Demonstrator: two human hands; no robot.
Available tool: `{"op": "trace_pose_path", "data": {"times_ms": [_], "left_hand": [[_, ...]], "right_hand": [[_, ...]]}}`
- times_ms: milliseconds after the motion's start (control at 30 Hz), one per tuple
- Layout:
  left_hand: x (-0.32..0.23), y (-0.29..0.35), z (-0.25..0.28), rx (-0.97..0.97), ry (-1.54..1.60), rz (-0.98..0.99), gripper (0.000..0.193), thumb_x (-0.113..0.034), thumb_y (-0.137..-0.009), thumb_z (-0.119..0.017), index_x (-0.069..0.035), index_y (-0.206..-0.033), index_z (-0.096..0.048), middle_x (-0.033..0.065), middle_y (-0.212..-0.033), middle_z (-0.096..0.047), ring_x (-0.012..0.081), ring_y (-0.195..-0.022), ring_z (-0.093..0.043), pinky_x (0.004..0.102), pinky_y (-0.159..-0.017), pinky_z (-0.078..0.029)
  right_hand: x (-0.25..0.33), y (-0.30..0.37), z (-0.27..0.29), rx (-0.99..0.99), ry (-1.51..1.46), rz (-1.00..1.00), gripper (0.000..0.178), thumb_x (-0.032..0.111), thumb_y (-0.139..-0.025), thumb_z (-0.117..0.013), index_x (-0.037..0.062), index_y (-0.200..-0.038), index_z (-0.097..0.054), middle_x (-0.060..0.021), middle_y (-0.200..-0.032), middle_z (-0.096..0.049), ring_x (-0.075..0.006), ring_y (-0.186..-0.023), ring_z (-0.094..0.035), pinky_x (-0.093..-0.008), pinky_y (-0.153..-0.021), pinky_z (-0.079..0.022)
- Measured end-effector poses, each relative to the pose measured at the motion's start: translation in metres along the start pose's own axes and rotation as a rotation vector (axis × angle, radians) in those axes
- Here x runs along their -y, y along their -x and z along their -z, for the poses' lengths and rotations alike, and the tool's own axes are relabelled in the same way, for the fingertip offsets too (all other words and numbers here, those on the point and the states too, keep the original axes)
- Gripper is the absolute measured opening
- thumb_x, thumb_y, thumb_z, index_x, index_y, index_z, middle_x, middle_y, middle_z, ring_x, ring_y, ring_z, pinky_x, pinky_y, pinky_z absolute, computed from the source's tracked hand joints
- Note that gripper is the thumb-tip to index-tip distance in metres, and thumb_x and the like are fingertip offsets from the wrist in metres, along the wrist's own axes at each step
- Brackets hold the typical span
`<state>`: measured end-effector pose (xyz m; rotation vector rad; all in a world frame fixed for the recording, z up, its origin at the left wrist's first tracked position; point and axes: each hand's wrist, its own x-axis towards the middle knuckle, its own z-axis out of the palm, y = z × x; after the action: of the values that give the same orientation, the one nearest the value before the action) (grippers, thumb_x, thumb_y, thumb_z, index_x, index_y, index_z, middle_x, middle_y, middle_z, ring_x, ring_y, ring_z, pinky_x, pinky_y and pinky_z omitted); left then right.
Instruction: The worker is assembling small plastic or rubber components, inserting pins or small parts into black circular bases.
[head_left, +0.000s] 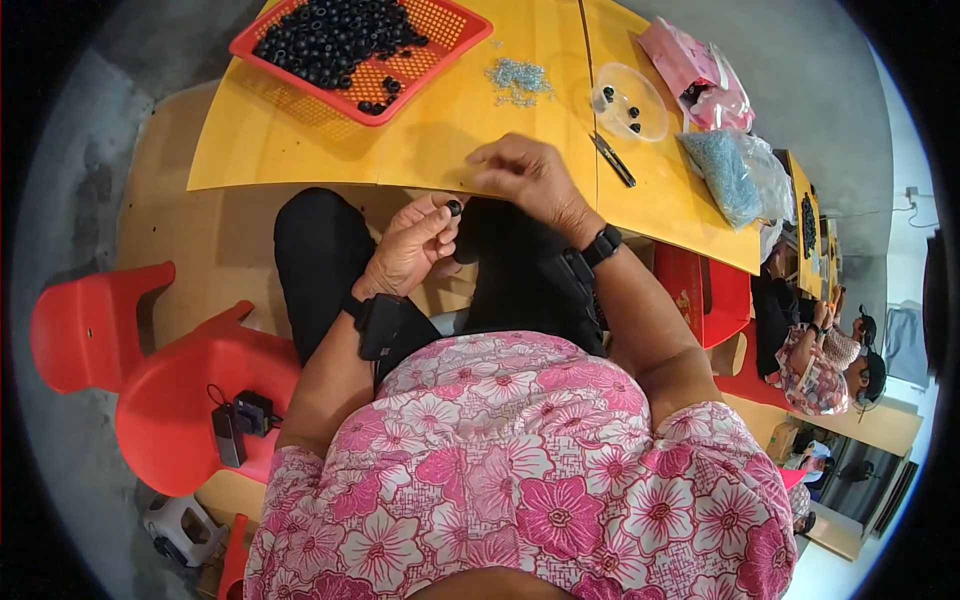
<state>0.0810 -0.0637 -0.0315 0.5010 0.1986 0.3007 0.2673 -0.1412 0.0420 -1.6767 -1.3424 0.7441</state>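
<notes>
Just below the front edge of the table, my left hand [410, 243] is closed, pinching a small round black part [454, 208] between thumb and fingers. My right hand [530, 178] hovers over the table's edge, up and to the right of the left hand. Its fingers are bent and smeared by motion, so whether they hold anything is hidden. Beyond it on the yellow table [430, 150] lies a loose pile of tiny clear-bluish pieces [518, 80]. A red mesh basket [440, 85] at the far left holds many similar black parts [335, 45].
To the right are a round clear lid [655, 105] with several black parts, a dark utility knife [613, 160], a bag of bluish pieces [722, 175] and a pink bag [690, 70]. Red chairs [170, 420] stand at left. Another person [815, 365] sits at far right.
</notes>
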Motion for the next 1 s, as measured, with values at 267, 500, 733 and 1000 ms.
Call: {"op": "trace_pose_path", "data": {"times_ms": [267, 500, 733, 1000], "left_hand": [[0.004, -0.006, 0.003, -0.011, -0.098, 0.017, 0.017, -0.018, -0.091, -0.055, -0.006, -0.103, -0.058, -0.0016, -0.086, -0.055, 0.0076, -0.069, -0.046, 0.0207, -0.059, -0.038], [0.002, -0.004, 0.004, -0.039, -0.107, 0.034, 0.017, -0.018, -0.091, -0.055, -0.006, -0.103, -0.058, -0.0024, -0.086, -0.055, 0.0073, -0.07, -0.046, 0.021, -0.061, -0.038], [0.002, -0.005, 0.003, -0.027, -0.103, 0.03, 0.016, -0.018, -0.091, -0.055, -0.006, -0.102, -0.057, -0.0027, -0.085, -0.055, 0.0072, -0.07, -0.045, 0.021, -0.061, -0.038], [0.003, -0.007, 0.005, -0.009, -0.116, 0.013, 0.016, -0.017, -0.091, -0.055, -0.006, -0.102, -0.057, -0.0028, -0.085, -0.054, 0.0069, -0.07, -0.046, 0.0207, -0.06, -0.038]], "right_hand": [[-0.061, -0.04, 0.032, -0.384, 0.314, -0.033, 0.024, 0.007, -0.077, -0.065, 0.0039, -0.101, -0.066, -0.0005, -0.069, -0.055, -0.0085, -0.06, -0.049, -0.0226, -0.058, -0.043], [-0.045, -0.05, 0.026, -0.356, 0.422, -0.121, 0.022, 0.018, -0.074, -0.068, 0.0082, -0.094, -0.067, -0.0128, -0.074, -0.062, -0.0243, -0.065, -0.061, -0.0322, -0.063, -0.049], [-0.067, -0.046, 0.029, -0.357, 0.292, -0.087, 0.02, 0.017, -0.074, -0.07, 0.0069, -0.091, -0.067, -0.0113, -0.074, -0.062, -0.0222, -0.064, -0.06, -0.0311, -0.062, -0.049], [-0.061, -0.042, 0.025, -0.379, 0.244, -0.03, 0.022, 0.018, -0.073, -0.072, 0.0054, -0.09, -0.067, -0.0089, -0.077, -0.06, -0.0177, -0.065, -0.058, -0.0282, -0.062, -0.049]]}}
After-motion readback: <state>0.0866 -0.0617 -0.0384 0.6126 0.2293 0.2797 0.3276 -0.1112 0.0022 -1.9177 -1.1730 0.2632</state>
